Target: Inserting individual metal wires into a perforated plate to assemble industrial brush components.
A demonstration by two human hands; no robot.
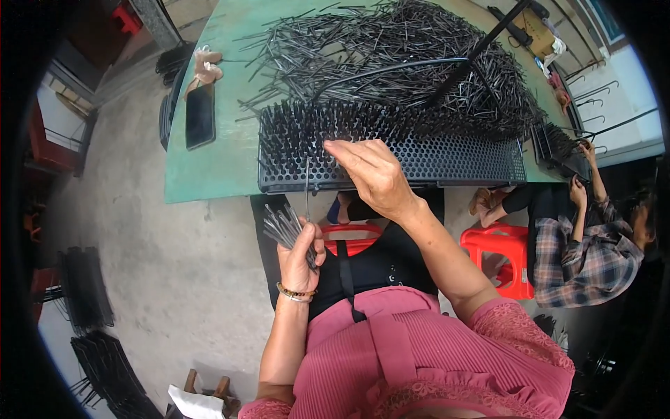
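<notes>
My left hand (300, 258) is closed around a bundle of thin dark grey rods (280, 226), below the table's front edge. One longer rod (307, 185) stands up out of this hand toward the rack. My right hand (377, 174) hangs over the front of a black perforated rack (453, 150), its fingers drawn together and pointing left. Whatever its fingertips hold, if anything, is hidden. Many black rods (300, 126) stand upright in the rack's holes, densest along the back and left; bare holes show at front and right.
Behind the rack, a large heap of loose dark rods (391, 42) covers the green table (230, 153). A phone (200, 117) lies at the left. To the right, a person in a plaid shirt (579, 251) works at another rack (558, 150), beside a red stool (499, 255).
</notes>
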